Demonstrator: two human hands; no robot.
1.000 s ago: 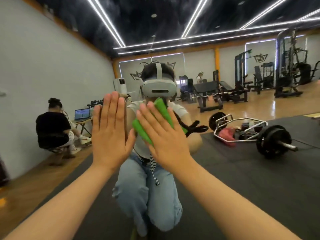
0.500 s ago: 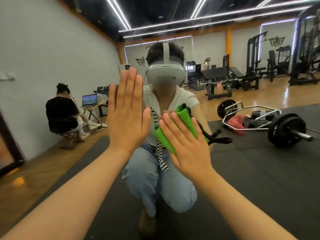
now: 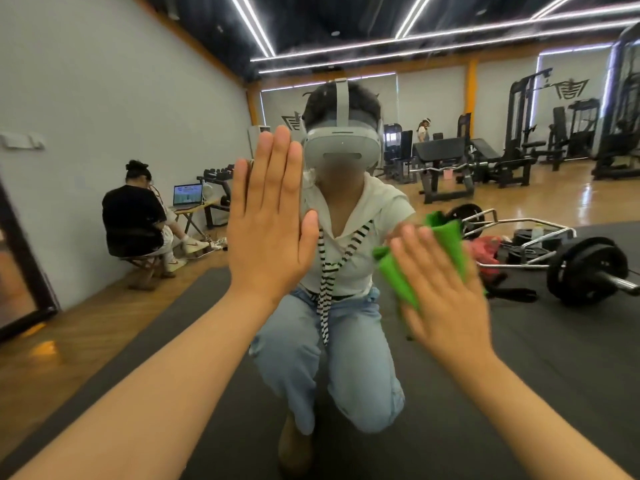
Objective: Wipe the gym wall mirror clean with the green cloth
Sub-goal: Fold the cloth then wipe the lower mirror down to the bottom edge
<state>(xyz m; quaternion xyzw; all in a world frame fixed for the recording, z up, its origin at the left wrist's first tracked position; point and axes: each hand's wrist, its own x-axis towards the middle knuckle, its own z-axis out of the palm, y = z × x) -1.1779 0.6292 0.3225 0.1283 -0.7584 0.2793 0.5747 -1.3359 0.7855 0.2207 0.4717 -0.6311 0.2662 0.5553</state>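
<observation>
Right hand (image 3: 446,299) pressing green cloth (image 3: 448,237), left hand (image 3: 266,220) flat — on mirror (image 3: 540,358)

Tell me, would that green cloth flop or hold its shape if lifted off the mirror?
Probably floppy: the green cloth bunches in soft folds above the right hand. Likely light, since flat fingers alone pin it to the mirror.

Left arm (image 3: 156,386): mine, bare, stretched forward from lower left.
Left grip (image 3: 270,220): flat, fingers straight, together, pointing up.
Right arm (image 3: 519,403): bare, stretched forward.
Right grip (image 3: 446,292): flat, fingers straight, leaning left, lower.
</observation>
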